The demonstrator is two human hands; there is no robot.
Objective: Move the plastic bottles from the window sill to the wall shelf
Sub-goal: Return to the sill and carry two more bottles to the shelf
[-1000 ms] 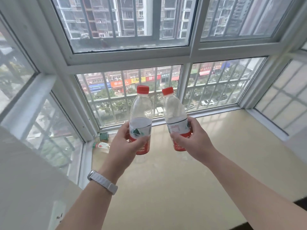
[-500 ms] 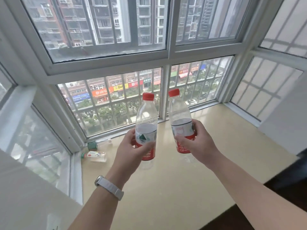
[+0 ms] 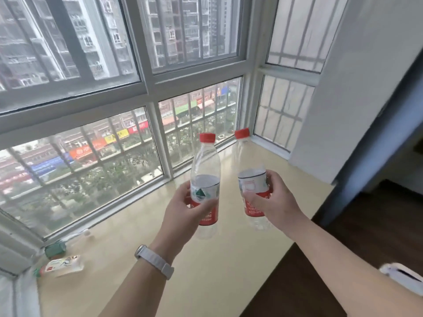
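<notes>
Two clear plastic bottles with red caps and red-and-white labels are held upright above the beige window sill [image 3: 206,282]. My left hand [image 3: 183,213] grips the left bottle [image 3: 205,177] around its label. My right hand [image 3: 272,202] grips the right bottle [image 3: 250,170] at its label, and this bottle leans slightly left. The two bottles stand apart, about a hand's width between them. No wall shelf is in view.
A flat plastic bottle [image 3: 60,266] and a small green object [image 3: 55,248] lie in the sill's left corner. A barred bay window [image 3: 148,92] rings the sill. A white wall [image 3: 357,88] and a dark door frame [image 3: 375,143] stand at right, over a dark floor [image 3: 343,236].
My view has swung to the right, bringing the right wall, door frame and dark floor into sight. Both hands have kept their bottles and moved right with the turn.
</notes>
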